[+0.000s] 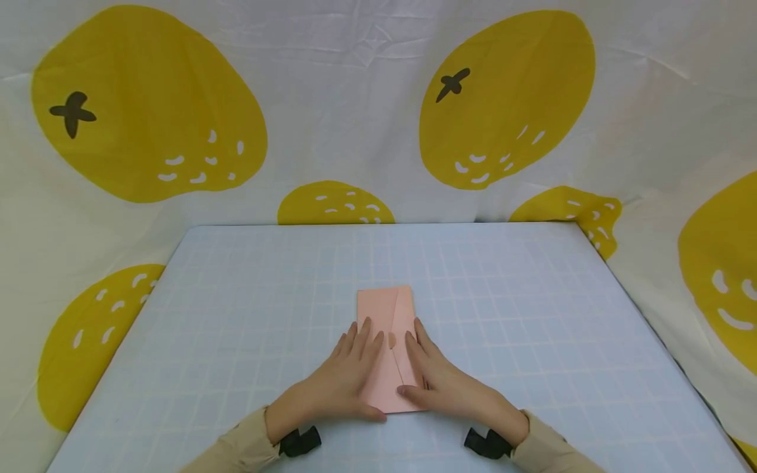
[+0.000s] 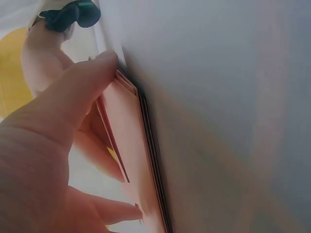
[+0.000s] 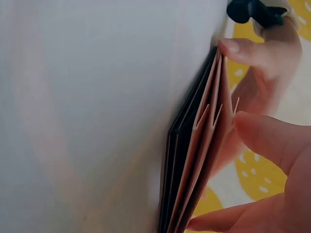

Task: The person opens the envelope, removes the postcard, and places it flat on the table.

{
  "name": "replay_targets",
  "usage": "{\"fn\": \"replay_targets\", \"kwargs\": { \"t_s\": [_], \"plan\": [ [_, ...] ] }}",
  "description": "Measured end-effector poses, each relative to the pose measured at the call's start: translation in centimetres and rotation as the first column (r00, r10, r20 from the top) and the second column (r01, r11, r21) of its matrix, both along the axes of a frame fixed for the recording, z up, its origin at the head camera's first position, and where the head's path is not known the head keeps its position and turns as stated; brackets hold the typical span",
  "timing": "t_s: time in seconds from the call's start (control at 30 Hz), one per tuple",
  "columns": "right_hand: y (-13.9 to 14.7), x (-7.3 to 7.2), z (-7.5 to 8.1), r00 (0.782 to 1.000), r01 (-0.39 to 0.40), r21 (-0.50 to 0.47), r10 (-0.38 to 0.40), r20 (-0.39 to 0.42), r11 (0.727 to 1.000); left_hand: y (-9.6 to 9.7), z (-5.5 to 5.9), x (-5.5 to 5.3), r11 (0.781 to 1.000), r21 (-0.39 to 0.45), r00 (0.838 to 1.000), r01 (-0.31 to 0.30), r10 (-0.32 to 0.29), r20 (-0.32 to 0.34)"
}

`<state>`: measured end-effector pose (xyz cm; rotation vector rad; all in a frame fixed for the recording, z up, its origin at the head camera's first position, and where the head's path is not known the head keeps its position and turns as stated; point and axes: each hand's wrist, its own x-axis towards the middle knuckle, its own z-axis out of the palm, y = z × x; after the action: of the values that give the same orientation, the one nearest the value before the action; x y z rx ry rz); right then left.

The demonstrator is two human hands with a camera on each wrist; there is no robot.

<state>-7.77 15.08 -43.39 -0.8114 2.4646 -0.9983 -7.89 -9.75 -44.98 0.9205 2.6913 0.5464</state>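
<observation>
Envelopes in pink (image 1: pixel 384 376), stacked flat, lie at the near middle of a table (image 1: pixel 254 282), directly between a person's two hands. Their long axis runs near to far, so each hand meets a long side: the left hand (image 1: pixel 338 384) at the left, the right hand (image 1: pixel 452 387) at the right. Neither is nearer; both touch the stack.

Fingers on both sides are straight rather than curled, resting on or along the pile without clamping it, and the hands stand apart with the upper face showing between them. The left thumb (image 2: pixel 99 68) rests at the near left corner; the right thumb (image 1: pixel 414 394) lies across the near right part of the face. A slanting seam (image 1: pixel 399 368) crosses that face, with a small tan mark (image 1: pixel 391 340) by its middle.

Wrist views show dark layers (image 3: pixel 181 150) under the pink ones, against the tabletop; the folded edges fan slightly apart on the right side. How many pieces make up the pile cannot be told.

Beige sleeves (image 1: pixel 239 443) end at the wrists, where black mounts (image 1: pixel 300 441) are worn. Pale blue with a light grid, the tabletop reaches to a white backdrop (image 1: pixel 337 98) printed with yellow fruit (image 1: pixel 195 98) at the far side.
</observation>
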Motion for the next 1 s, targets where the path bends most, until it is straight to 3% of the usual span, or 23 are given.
{"fn": "replay_targets", "kwargs": {
  "t_s": [0.6,1.0],
  "plan": [
    [-0.15,-0.37,0.03,0.999,0.003,0.033,-0.004,0.041,0.999,0.37,0.5,-0.64,0.994,-0.108,0.999,0.019,-0.022,-0.031],
    [-0.22,-0.16,0.09,1.0,-0.008,0.052,0.007,0.013,0.999,0.57,0.62,-0.78,0.99,-0.144,0.998,0.012,-0.02,-0.055]
  ]
}}
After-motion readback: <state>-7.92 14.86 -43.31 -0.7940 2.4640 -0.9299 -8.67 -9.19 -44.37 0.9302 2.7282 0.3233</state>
